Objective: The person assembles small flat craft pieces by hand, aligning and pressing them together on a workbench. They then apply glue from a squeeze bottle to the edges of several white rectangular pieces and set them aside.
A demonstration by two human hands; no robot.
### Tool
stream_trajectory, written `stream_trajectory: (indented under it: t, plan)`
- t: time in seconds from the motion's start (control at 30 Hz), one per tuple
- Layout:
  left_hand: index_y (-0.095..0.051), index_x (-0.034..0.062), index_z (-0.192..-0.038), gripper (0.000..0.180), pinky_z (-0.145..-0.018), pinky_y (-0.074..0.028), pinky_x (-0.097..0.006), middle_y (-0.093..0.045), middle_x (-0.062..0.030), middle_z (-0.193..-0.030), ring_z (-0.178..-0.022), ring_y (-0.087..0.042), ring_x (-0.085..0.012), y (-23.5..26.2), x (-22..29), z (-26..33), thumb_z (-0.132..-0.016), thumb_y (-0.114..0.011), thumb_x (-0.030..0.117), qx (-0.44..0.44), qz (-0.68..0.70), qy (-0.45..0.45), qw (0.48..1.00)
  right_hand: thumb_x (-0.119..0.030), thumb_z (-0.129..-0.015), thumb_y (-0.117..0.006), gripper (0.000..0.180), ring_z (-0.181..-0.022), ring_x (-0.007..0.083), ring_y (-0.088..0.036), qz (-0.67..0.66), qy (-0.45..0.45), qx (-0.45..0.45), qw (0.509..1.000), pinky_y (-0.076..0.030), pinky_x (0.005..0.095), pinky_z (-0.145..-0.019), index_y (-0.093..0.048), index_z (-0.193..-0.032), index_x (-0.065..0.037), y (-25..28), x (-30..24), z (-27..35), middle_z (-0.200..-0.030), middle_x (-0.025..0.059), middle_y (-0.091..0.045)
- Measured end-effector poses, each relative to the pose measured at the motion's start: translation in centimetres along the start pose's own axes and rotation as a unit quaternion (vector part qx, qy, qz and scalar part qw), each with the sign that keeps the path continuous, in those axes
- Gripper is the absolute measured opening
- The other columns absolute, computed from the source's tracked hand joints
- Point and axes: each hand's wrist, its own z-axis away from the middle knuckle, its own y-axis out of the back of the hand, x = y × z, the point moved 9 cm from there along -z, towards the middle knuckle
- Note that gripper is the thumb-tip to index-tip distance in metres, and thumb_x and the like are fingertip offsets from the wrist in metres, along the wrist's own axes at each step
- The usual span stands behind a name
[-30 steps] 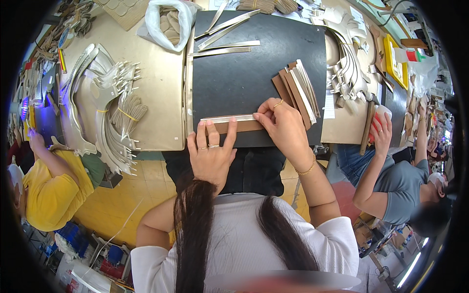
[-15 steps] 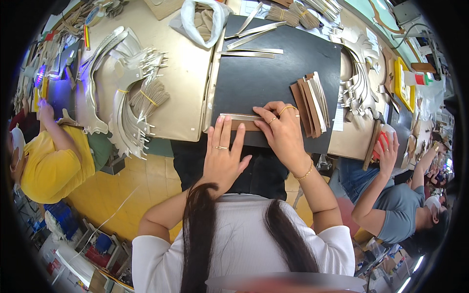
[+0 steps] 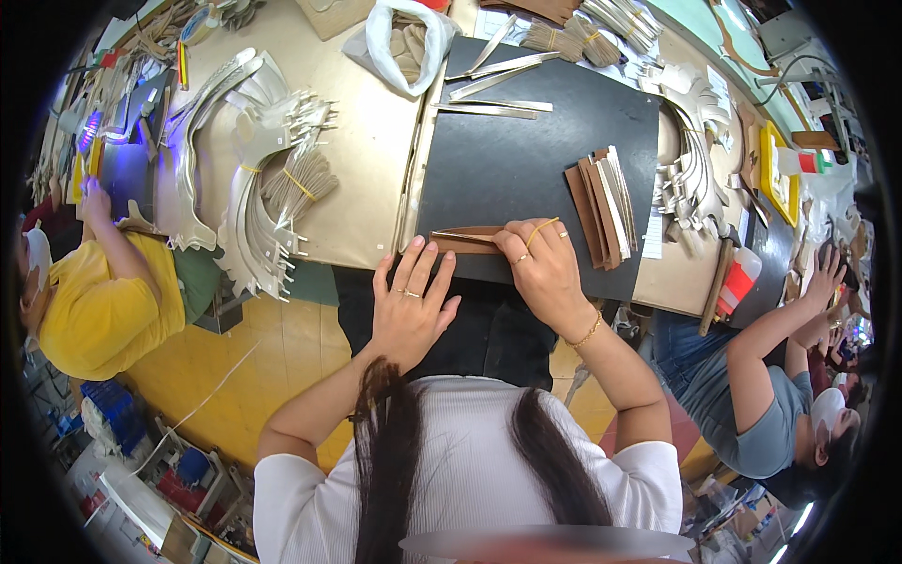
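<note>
One left hand (image 3: 406,303), fingers loosely spread, has its tips at the left end of a brown strip (image 3: 470,246); over at the other end, the right hand (image 3: 545,268) pinches narrow on it, hiding that part. And look at the strip: slim, brown, a thin silver line along it, lying at the near edge of the black surface (image 3: 526,169), by the left corner. Toward the surface's right edge, a fanned stack of pieces (image 3: 601,209), brown and silver; near its far left corner, loose silver strips (image 3: 512,65). Just beyond that corner, a white bag (image 3: 379,42), mouth gaping, beige rounded pieces (image 3: 410,52) inside. Out past the right edge, a yellow tray (image 3: 769,167), contents unclear.
</note>
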Motion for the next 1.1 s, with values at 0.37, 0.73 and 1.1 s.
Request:
stream_trajectory:
  t: [0.37,0.73,1.1]
  plan:
    - [-0.050,0.0087,-0.141,0.075,-0.113,-0.026,-0.059,-0.043,-0.0162,-0.142,-0.142,-0.035,-0.0342,-0.3,0.2,-0.4,-0.076,-0.082,0.025,-0.012,-0.002,0.004,1.000,-0.002,-0.085,-0.071,0.012,-0.086,0.0291,-0.063,-0.156,-0.200,0.023,0.967,-0.050,0.0367,-0.079,-0.063,-0.093,-0.004,6.1,4.1,0.7,-0.092,0.0100,-0.065]
    - [-0.039,0.0170,-0.151,0.086,-0.114,-0.013,-0.069,-0.027,-0.0157,-0.153,-0.147,-0.017,-0.0399,-1.6,-0.1,-1.9,-0.078,-0.081,0.033,-0.045,-0.011,0.047,0.998,-0.008,-0.082,-0.075,0.020,-0.097,0.0326,-0.060,-0.002,-0.289,0.202,0.936,-0.046,0.0398,-0.086,-0.070,-0.101,-0.006,9.2,10.5,-0.7,-0.103,0.0111,-0.065]
    - [-0.035,0.0207,-0.154,0.093,-0.111,-0.012,-0.073,-0.021,-0.0147,-0.161,-0.149,-0.014,-0.0423,-2.1,-0.5,-1.6,-0.076,-0.082,0.037,-0.039,-0.009,0.017,0.999,-0.015,-0.079,-0.076,0.012,-0.089,0.0262,-0.061,-0.003,-0.053,0.077,0.996,-0.046,0.0394,-0.083,-0.074,-0.089,-0.009,-1.6,5.7,-13.3,-0.090,0.0050,-0.064]
